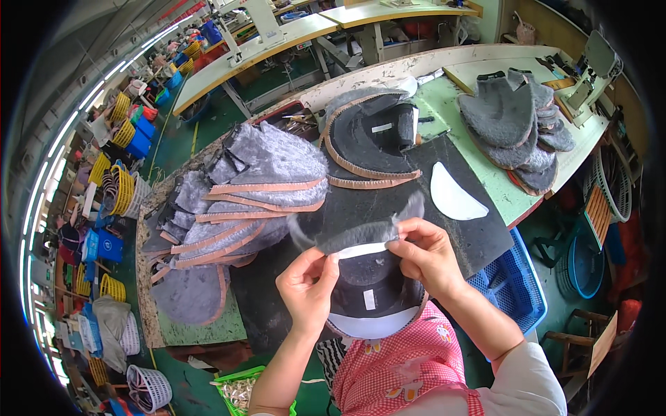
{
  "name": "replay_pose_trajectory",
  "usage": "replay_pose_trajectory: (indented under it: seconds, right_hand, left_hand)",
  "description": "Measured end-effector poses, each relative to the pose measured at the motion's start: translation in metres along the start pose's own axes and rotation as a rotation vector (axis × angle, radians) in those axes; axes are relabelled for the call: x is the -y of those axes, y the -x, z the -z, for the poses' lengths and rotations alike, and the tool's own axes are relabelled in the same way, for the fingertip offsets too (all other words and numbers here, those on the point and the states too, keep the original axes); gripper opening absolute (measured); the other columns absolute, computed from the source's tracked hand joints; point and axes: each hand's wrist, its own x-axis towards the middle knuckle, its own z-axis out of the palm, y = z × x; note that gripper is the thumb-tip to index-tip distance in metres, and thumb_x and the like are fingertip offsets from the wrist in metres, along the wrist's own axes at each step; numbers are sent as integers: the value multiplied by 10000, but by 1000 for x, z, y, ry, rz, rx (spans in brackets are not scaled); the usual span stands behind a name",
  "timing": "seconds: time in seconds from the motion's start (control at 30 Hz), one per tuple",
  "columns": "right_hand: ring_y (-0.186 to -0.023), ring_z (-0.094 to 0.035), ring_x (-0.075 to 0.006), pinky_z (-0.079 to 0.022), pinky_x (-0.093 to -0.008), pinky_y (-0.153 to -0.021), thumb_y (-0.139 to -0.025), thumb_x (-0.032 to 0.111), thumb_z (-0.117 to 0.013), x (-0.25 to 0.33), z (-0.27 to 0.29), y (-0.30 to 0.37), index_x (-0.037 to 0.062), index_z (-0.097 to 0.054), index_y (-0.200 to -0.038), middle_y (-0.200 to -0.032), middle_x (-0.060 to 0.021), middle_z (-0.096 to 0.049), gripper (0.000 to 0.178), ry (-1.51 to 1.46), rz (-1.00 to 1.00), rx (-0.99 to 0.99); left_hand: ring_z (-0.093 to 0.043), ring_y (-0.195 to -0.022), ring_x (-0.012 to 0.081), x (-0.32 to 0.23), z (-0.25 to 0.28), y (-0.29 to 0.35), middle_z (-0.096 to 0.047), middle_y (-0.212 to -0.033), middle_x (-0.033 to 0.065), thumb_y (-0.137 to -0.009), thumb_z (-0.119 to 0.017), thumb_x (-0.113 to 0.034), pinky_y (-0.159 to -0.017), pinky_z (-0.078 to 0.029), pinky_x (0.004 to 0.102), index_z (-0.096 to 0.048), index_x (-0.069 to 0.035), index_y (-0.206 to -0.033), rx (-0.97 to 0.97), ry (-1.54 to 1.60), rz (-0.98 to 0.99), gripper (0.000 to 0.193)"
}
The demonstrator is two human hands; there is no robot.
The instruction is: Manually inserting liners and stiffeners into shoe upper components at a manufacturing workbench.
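Both hands are on a slipper upper point(354, 295), its dark lining facing up, with a white label inside and a white crescent along its near edge. My left hand point(306, 286) pinches the left end of its far edge between thumb and fingers. At the right end of the same edge, my right hand point(429, 255) has a matching pinch. A white strip point(361, 249) runs between the fingertips, beside grey fur point(355, 236) that curls up beyond it. On the black mat point(465, 246) to the right lies a loose white crescent piece point(454, 194).
Grey furry uppers with tan edging point(270, 159) are piled at left. Dark-lined uppers point(368, 135) lie straight ahead. More grey pieces point(499, 118) are stacked on the green tabletop at far right. Below the edge are a blue basket point(517, 291) and a green basket point(239, 388) of small pieces.
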Motion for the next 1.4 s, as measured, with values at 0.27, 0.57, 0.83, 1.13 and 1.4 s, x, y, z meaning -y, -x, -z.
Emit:
replay_pose_trajectory:
  seconds: [0.27, 0.57, 0.83, 1.13, 1.4]
  right_hand:
    - [-654, -606, -129, -480, -243, -606, -880, -76, -570, -24, 39, -27, 44, -720, -863, -795, -41, -652, 193, 338, 190, 110]
    - [-936, -632, -133, -480, -271, -874, -873, -21, -634, -9, 41, -20, 51, -716, -905, -1100, -90, -670, 113, 589, 437, 389]
    - [-1005, -640, -135, -530, -266, -839, -850, 72, -748, 23, 21, -8, 29, -559, -1157, -1114, -97, -650, 363, 495, 46, 302]
    - [-758, -614, -31, -513, -200, -674, -863, 85, -754, 24, 22, -7, -15, -713, -913, -821, -16, -702, 119, 610, 102, 397]
    - [-866, -623, -109, -507, -251, -721, -998, 387, -556, 47, 31, -20, 30, -590, -1179, -1034, -65, -665, 401, 627, -51, 140]
  left_hand:
    - [-566, -1177, 233, 25, 43, -17, -599, -1232, 152, -870, -596, -46, -979, -439, 349, -661, 36, -1057, 469, -431, -324, 214]
    - [-639, -626, 89, -9, 20, -34, -677, -726, 137, -933, -667, -218, -573, -467, 262, -674, -38, -1174, 638, -581, 134, 301]
    - [-561, -556, 57, -28, 15, -21, -656, -663, 80, -872, -718, -86, -506, -430, 241, -718, -16, -1085, 603, -647, -57, 224]
    - [-655, -571, 177, -36, 20, -15, -648, -680, 142, -914, -681, -166, -526, -465, 296, -686, -50, -1144, 690, -459, 46, 258]
    - [-458, -650, 43, 33, 24, -49, -567, -682, 38, -957, -644, -192, -565, -412, 253, -643, 39, -1057, 520, -341, 171, 251]
